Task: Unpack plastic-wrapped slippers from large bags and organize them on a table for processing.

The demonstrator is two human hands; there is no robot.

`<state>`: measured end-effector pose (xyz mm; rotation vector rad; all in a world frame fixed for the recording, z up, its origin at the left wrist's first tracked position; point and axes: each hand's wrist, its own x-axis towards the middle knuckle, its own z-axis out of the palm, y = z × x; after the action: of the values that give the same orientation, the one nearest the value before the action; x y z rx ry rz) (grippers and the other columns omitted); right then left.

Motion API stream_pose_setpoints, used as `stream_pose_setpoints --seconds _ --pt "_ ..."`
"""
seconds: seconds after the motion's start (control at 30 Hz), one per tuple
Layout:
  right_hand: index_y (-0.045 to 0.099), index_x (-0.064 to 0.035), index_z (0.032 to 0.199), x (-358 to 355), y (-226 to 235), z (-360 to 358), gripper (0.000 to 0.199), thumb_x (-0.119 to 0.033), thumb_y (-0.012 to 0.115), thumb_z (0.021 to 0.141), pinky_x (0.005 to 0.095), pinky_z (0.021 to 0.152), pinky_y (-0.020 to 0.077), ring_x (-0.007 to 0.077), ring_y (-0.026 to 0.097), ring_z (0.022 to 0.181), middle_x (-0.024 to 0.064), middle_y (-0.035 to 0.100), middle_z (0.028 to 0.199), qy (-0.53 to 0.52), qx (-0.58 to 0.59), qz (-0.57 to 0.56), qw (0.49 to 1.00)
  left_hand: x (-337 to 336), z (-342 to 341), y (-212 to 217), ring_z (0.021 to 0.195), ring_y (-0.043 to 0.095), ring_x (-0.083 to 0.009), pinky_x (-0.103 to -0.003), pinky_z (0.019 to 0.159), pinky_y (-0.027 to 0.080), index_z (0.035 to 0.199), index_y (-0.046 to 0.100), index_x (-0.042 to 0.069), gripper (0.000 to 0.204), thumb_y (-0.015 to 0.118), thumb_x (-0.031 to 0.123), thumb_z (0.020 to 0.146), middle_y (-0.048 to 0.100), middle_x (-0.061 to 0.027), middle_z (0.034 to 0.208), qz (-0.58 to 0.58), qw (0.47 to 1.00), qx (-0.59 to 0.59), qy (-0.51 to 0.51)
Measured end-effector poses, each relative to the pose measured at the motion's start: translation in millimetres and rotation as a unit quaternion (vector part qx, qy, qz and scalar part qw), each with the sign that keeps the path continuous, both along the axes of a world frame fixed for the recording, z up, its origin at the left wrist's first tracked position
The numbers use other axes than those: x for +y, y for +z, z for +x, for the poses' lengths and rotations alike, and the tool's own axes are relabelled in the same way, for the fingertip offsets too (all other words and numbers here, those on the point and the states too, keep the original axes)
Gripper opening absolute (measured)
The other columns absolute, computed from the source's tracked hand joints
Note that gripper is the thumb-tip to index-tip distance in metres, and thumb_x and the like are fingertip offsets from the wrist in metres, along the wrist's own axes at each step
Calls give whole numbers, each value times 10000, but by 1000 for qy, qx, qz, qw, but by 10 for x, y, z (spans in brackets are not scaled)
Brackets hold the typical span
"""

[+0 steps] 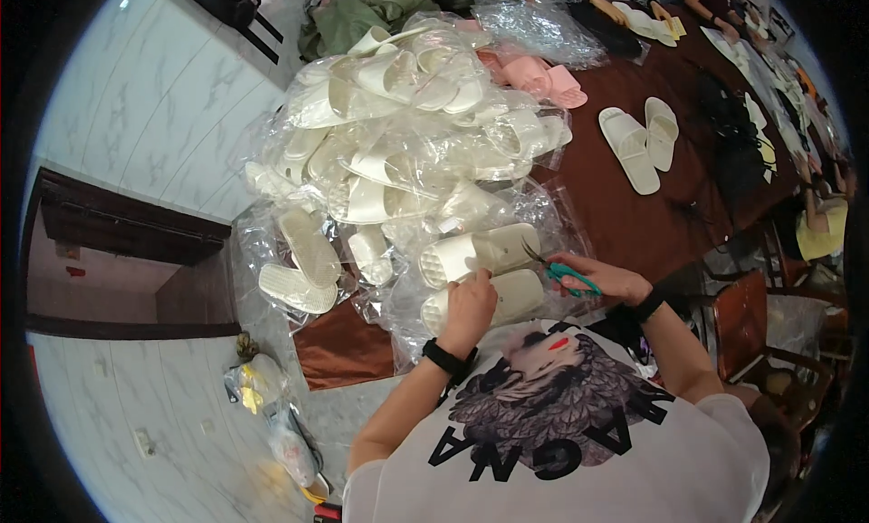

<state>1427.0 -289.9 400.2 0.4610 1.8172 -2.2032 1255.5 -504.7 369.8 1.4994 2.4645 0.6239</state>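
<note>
We look down on a table spread with brown cloth (588,211), its left half buried under a heap of white slippers (380,106), many wrapped in clear plastic. At our near edge of the heap, a white pair lies side by side with toes to the left and film around it: the farther slipper (502,248) and the nearer slipper (519,293). To the right, apart from the heap, another white pair (629,152) sits on the cloth, while a few pink slippers (543,79) lie against the heap's far side. Our left hand (471,306) is at the nearer slipper's strap, fingers partly curled; we cannot tell whether they grip anything. Our right hand (602,278), beside the pair's heels, is closed on the handles of teal scissors (572,277), blades slightly parted and pointing toward the farther slipper's heel.
</note>
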Motion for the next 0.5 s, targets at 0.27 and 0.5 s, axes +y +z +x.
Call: stream_pose_setpoints --seconds 0.27,0.5 --pt "465 -59 1317 -65 47 -267 550 -468 527 955 266 812 443 103 540 897 31 592 993 170 -94 -52 980 -98 38 55 790 616 -290 -442 743 415 922 582 56 104 543 76 828 623 -75 711 -85 988 125 -20" --pt "535 -62 1205 -73 -155 -394 580 -571 494 932 241 732 454 101 566 859 26 611 935 200 -43 -39 978 -163 -38 157 759 620 -275 -411 763 416 973 556 56 122 537 61 852 636 -82 741 52 997 9 48"
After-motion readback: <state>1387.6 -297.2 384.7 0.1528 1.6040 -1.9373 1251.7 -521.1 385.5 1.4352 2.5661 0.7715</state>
